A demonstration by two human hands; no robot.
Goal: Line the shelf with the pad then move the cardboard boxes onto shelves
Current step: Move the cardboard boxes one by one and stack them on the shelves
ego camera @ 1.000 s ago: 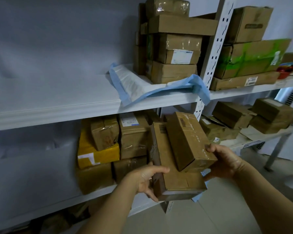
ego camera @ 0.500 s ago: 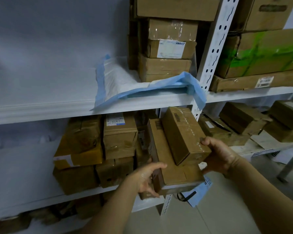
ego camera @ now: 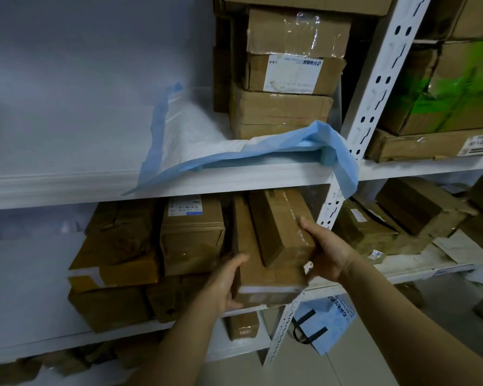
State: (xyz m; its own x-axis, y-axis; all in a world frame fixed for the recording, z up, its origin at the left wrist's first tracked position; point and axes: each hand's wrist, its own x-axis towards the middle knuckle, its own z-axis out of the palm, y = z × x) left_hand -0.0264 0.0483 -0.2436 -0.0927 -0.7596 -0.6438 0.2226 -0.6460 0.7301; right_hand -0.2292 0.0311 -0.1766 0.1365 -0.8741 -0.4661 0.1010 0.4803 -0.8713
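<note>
While the stack hangs at the mouth of the lower shelf (ego camera: 53,330), our left hand (ego camera: 223,285) curls round a corner of the flat box (ego camera: 262,282) and our right hand (ego camera: 328,253) clamps the small box (ego camera: 282,227) atop it; stiff cardboard, probably light, top one may slide.

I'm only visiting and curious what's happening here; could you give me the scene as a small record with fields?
Held: small box on flat box
Left hand: grips flat box's near left corner
Right hand: holds small box's right side
Place: at middle shelf's front, beside labelled box
Pad: blue pad crumpled on upper shelf, one end hanging over the edge
</note>
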